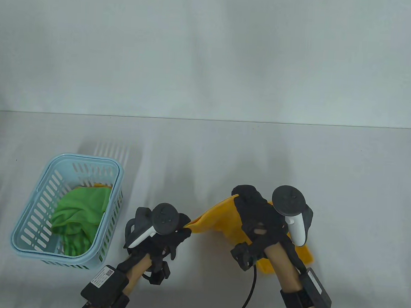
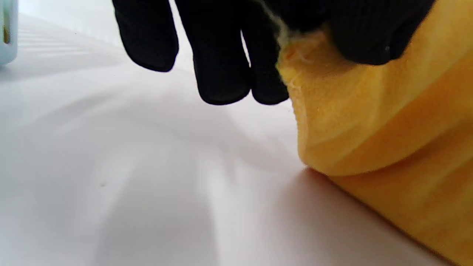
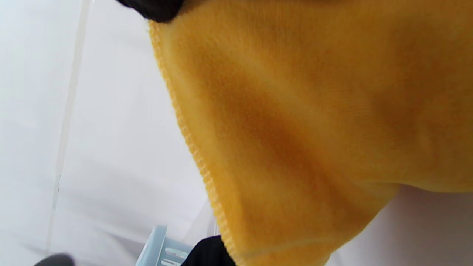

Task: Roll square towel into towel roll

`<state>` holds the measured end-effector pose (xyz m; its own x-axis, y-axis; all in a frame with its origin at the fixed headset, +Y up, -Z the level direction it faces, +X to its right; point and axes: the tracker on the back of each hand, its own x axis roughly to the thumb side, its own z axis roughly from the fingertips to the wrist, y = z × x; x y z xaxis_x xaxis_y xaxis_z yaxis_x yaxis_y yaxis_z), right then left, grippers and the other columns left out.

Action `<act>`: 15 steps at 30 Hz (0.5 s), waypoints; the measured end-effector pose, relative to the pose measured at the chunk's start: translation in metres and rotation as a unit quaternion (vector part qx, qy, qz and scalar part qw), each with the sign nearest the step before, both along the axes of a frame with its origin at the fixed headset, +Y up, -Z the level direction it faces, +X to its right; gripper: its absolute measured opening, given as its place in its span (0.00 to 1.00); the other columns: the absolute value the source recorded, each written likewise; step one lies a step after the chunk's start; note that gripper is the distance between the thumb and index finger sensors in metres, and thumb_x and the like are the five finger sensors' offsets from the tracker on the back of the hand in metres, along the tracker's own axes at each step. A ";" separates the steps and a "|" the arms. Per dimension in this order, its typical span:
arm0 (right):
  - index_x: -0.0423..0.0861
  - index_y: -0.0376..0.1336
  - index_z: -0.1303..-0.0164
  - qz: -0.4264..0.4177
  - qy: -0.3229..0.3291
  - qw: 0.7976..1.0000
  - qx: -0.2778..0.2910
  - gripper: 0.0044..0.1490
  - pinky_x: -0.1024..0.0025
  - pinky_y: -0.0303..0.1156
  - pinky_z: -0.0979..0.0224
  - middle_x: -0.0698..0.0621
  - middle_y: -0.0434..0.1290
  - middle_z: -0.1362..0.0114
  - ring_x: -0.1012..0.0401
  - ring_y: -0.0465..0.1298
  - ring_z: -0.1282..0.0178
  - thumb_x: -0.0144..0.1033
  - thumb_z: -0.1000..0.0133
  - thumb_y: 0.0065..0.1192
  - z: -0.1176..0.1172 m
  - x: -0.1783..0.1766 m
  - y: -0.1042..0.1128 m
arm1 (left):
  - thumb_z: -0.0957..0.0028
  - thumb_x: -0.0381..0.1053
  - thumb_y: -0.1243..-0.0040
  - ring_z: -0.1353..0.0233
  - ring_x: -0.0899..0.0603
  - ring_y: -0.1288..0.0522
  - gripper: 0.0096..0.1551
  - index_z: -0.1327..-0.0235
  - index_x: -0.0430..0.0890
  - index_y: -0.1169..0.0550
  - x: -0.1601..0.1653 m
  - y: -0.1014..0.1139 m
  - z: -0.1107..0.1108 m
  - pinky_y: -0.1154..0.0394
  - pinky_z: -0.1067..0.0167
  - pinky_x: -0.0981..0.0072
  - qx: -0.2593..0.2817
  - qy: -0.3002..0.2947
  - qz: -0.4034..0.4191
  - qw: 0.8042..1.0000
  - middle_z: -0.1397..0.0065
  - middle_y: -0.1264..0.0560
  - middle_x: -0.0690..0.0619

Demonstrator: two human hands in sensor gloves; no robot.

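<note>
Nearest the bottom edge of the table view, two forearms with black wrist straps are seen coming in, a black cable [image 1: 249, 292] trailing from the right one; the left hand [image 1: 162, 233] is set low and left of centre, a tracker strapped on its back; a corner of the yellow towel [image 1: 218, 221] is pinched between its thumb and a finger, as shown in the left wrist view, where the other fingers [image 2: 221, 66] hang loosely curled just above the table [image 1: 205, 154] and touch nothing.

The right hand [image 1: 257, 216] is held slightly farther in and to the right, tracker on its back; another part of the towel's edge is gripped at the fingertips, the stitched hem being seen to hang down from the glove in the right wrist view; the towel is thus held stretched between the two hands, which are kept apart; it is lifted at the held edge, while its lower folds are laid on the table near the right wrist; no roll is formed yet.

Farther left, well apart from the hands, a light blue slotted basket [image 1: 43, 186] is placed on the table; a crumpled green cloth [image 1: 80, 212] is held inside it, a bit of orange showing behind.
</note>
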<state>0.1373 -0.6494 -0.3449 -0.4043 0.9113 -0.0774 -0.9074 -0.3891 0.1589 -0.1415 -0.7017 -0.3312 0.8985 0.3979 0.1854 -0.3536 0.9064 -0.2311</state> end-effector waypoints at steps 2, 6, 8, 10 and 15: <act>0.59 0.58 0.41 -0.010 0.008 1.000 -0.008 0.27 0.48 0.66 0.33 0.55 0.69 0.47 0.57 0.71 0.48 0.48 0.53 0.54 -0.002 0.003 0.000 | 0.57 0.61 0.42 0.31 0.46 0.20 0.22 0.49 0.61 0.22 -0.004 0.004 0.001 0.30 0.28 0.43 0.002 0.010 0.020 1.000 0.41 0.20 0.64; 0.57 0.61 0.44 0.002 0.017 1.000 0.015 0.30 0.47 0.70 0.35 0.54 0.71 0.50 0.57 0.74 0.51 0.47 0.58 0.61 -0.004 0.008 0.007 | 0.57 0.63 0.43 0.35 0.46 0.18 0.21 0.53 0.59 0.19 -0.013 0.013 0.004 0.29 0.30 0.43 0.007 0.035 0.061 0.997 0.45 0.18 0.62; 0.57 0.65 0.46 0.011 -0.002 0.999 0.041 0.29 0.47 0.72 0.36 0.53 0.74 0.52 0.57 0.77 0.53 0.45 0.59 0.65 -0.004 0.012 0.012 | 0.57 0.63 0.43 0.37 0.45 0.17 0.21 0.55 0.58 0.18 -0.018 0.019 0.006 0.28 0.31 0.44 0.014 0.047 0.080 0.996 0.47 0.17 0.61; 0.57 0.67 0.48 0.025 -0.009 0.998 0.060 0.27 0.46 0.74 0.37 0.53 0.77 0.52 0.56 0.80 0.54 0.44 0.59 0.66 -0.004 0.015 0.015 | 0.57 0.64 0.43 0.38 0.45 0.16 0.21 0.57 0.58 0.18 -0.021 0.023 0.007 0.28 0.32 0.44 0.021 0.055 0.091 0.994 0.48 0.17 0.61; 0.58 0.71 0.51 0.073 -0.051 0.988 0.123 0.24 0.47 0.77 0.40 0.54 0.83 0.56 0.56 0.86 0.57 0.42 0.59 0.66 -0.001 0.020 0.022 | 0.58 0.64 0.41 0.39 0.45 0.16 0.21 0.57 0.58 0.16 -0.025 0.034 0.010 0.27 0.32 0.44 0.043 0.061 0.097 0.992 0.49 0.16 0.61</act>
<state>0.1575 -0.6277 -0.3464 -0.5342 0.8404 0.0913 -0.8453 -0.5323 -0.0466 -0.1669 -0.6681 -0.3213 0.8241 0.5533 0.1216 -0.5442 0.8328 -0.1011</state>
